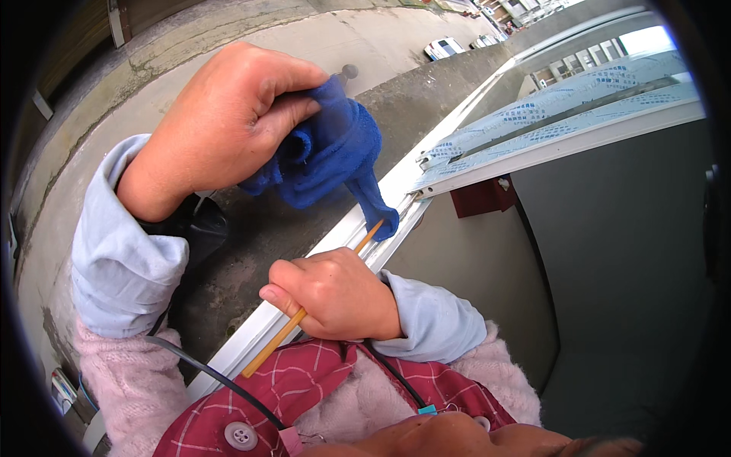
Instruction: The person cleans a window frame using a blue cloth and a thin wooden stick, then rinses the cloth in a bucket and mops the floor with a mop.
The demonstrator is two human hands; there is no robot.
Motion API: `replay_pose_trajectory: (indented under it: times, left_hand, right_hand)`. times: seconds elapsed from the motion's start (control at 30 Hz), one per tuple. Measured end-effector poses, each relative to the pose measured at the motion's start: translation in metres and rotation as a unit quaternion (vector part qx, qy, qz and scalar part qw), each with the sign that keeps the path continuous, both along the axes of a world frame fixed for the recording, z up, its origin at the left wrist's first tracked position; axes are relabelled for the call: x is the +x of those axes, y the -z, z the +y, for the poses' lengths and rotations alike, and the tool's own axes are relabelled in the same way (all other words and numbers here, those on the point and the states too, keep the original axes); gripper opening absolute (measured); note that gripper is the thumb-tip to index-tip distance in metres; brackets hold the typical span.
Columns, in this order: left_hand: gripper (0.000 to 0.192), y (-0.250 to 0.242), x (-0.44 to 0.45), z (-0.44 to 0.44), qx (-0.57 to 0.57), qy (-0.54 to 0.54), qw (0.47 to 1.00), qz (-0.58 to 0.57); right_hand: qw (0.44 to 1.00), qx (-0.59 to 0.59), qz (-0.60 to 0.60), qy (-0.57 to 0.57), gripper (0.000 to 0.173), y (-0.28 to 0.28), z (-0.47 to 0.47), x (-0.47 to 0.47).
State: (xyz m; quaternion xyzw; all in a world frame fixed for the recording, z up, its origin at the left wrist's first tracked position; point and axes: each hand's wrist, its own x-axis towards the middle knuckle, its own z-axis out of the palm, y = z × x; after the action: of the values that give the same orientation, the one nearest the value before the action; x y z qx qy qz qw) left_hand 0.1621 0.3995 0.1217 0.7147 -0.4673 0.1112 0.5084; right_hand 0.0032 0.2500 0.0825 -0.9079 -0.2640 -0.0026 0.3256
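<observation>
Pinched between thumb and fingers, a blue terry cloth (342,154) hangs bunched from my left hand (228,114). Its narrow lower end reaches down to the white track of a window frame (394,180). My right hand (337,291) is wrapped around a wooden chopstick (271,348), held at a slant along the frame. The chopstick's thin tip meets the cloth's lower end at the track. How far cloth and tip sit inside the groove cannot be told.
To the right, a white window sash (571,123) carries printed blue protective film. Below it is a dark red object (482,197). A concrete ledge (251,257) lies outside the frame, with paved ground and parked cars (444,48) beyond. A black cable (217,374) crosses near my left sleeve.
</observation>
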Motion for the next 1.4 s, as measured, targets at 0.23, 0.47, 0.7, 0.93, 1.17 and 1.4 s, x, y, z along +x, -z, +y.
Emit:
replay_pose_trajectory:
  times: [0.23, 0.47, 0.7, 0.93, 1.17, 1.4]
  left_hand:
    - [0.007, 0.002, -0.006, -0.001, 0.114, -0.012, 0.99, -0.076]
    - [0.006, -0.001, 0.002, 0.006, 0.053, -0.055, 0.994, -0.081]
    - [0.017, -0.034, -0.015, 0.019, 0.006, -0.002, 0.999, -0.046]
    - [0.017, -0.049, -0.046, 0.023, -0.028, 0.031, 0.998, -0.052]
    - [0.03, -0.077, -0.067, 0.046, -0.137, 0.007, 0.987, -0.084]
    - [0.028, -0.106, -0.078, 0.052, -0.226, -0.035, 0.968, -0.105]
  right_hand:
    - [0.991, -0.091, -0.071, 0.074, 0.026, 0.015, -0.019, 0.039]
    - [0.993, 0.046, 0.059, -0.095, 0.023, -0.016, -0.017, -0.006]
    - [0.81, 0.565, 0.027, -0.153, 0.04, -0.041, -0.087, -0.058]
    - [0.621, 0.757, -0.16, -0.123, 0.04, -0.03, -0.171, -0.137]
    - [0.57, 0.763, -0.288, -0.099, 0.036, 0.015, -0.227, -0.192]
    - [0.565, 0.789, -0.22, 0.097, 0.041, 0.068, -0.237, -0.199]
